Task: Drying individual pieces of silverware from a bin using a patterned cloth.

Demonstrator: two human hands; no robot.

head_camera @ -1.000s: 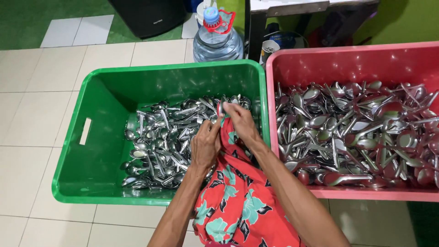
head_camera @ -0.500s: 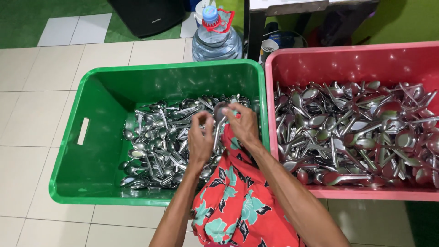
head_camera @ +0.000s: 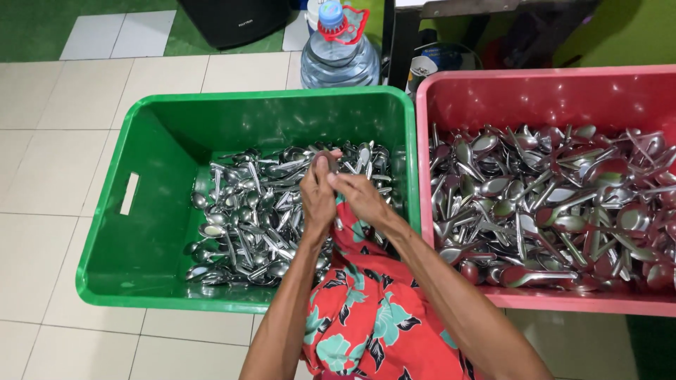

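Note:
My left hand [head_camera: 317, 197] and my right hand [head_camera: 362, 200] meet over the green crate [head_camera: 141, 232]. Together they pinch one steel spoon [head_camera: 327, 159], its bowl showing just above my fingertips. A red cloth with a green floral print [head_camera: 366, 317] hangs from under my hands over the crate's near rim and down to my lap. Beneath my hands, a heap of several steel spoons [head_camera: 246, 225] fills the right part of the green crate. The crate's left part is bare plastic with a handle slot.
A pink crate [head_camera: 521, 98] heaped with several more spoons [head_camera: 556, 204] stands against the green one on the right. Behind the crates stand a large clear water bottle with a blue cap [head_camera: 339, 53], a black box [head_camera: 236, 21] and a dark table leg [head_camera: 398, 49]. The floor is tiled.
Both hands have drawn closer together and lifted slightly, bringing a spoon up between the fingertips. The cloth has stayed under them.

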